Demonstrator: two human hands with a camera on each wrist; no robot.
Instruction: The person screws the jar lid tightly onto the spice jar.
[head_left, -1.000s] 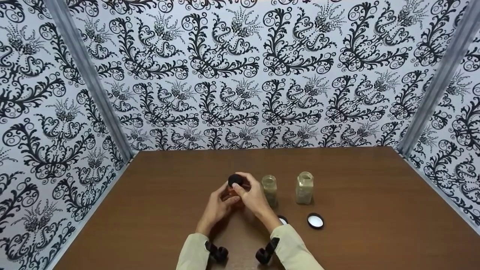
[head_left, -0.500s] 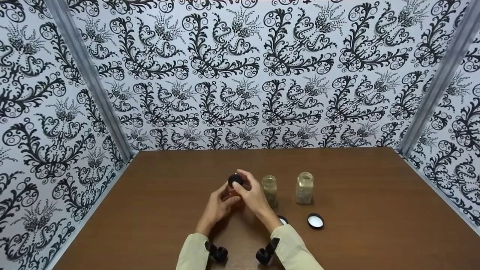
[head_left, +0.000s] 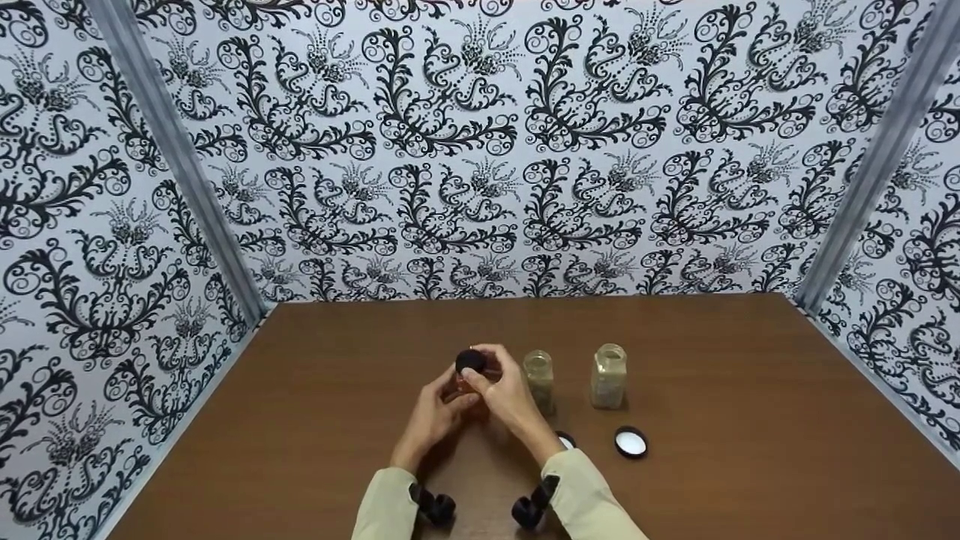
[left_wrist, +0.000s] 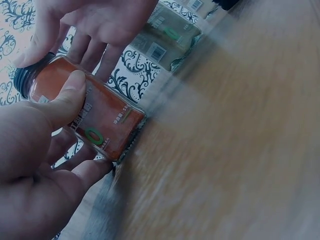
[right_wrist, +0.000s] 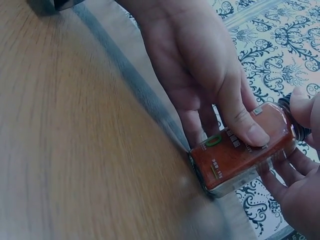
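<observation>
A square glass spice jar (left_wrist: 107, 112) of orange-red powder is held just above the table, its label and green ring mark showing in both wrist views. My left hand (head_left: 433, 417) grips the jar's body, thumb across the label and fingers around the far side. On the jar's neck sits a black ridged lid (head_left: 470, 363). My right hand (head_left: 513, 396) pinches this lid, its thumb (right_wrist: 302, 107) against the rim and its fingers around the other side. Whether the lid is loose on the threads cannot be told.
Two lidless glass jars, a nearer-left one (head_left: 539, 379) and a right one (head_left: 608, 381), stand right of my hands with dull greenish-brown contents. A black lid (head_left: 631, 442) lies white side up before them. Another lid (head_left: 567, 440) is partly hidden by my right wrist.
My right fingers lifted slightly at the lid half a second ago and are lower around it now. The left hand, the standing jars and the loose lids have stayed in place.
</observation>
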